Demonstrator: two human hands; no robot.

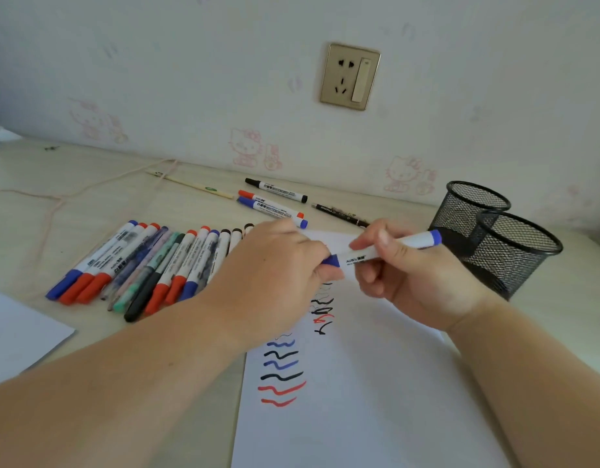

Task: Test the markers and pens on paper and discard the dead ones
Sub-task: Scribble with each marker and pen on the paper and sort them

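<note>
Over the white paper (376, 383) I hold a blue whiteboard marker (393, 248). My right hand (416, 271) grips its white barrel, and my left hand (275, 275) pinches the blue cap (330, 260) at the marker's left end. The paper carries several wavy test strokes in red, black and blue (281, 369). A row of several markers and pens (150, 268) lies side by side on the desk left of my left hand. Three more whiteboard markers (275, 199) and a thin black pen (340, 214) lie farther back near the wall.
Two black mesh pen cups (501, 244) stand at the right, beyond my right hand. A thin wooden stick (190, 184) and a pale cord (72, 194) lie at the back left. Another white sheet (18, 332) lies at the left edge. A wall socket (350, 76) sits above the desk.
</note>
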